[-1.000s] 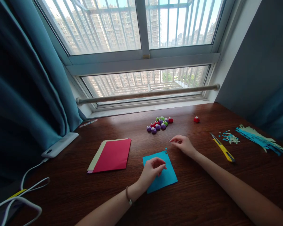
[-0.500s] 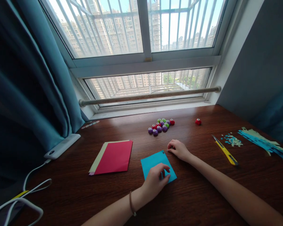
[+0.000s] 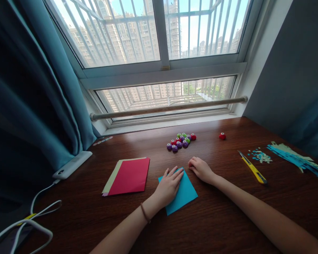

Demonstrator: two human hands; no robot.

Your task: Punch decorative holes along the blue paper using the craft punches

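Hands first: left hand (image 3: 169,183) is lying flat, fingers spread, pressing the blue paper square (image 3: 184,194) onto the table (image 3: 217,225), seemingly pinning it in place. Right hand (image 3: 200,168) is resting loosely curled, holding nothing, just beside the sheet's far corner. Further right, a yellow utility knife (image 3: 252,169) is sitting untouched.

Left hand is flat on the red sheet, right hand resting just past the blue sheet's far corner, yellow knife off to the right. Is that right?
Not quite. The head view shows the left hand flat on the blue sheet, not the red sheet, which lies untouched further left. The right hand and yellow knife are as you say.
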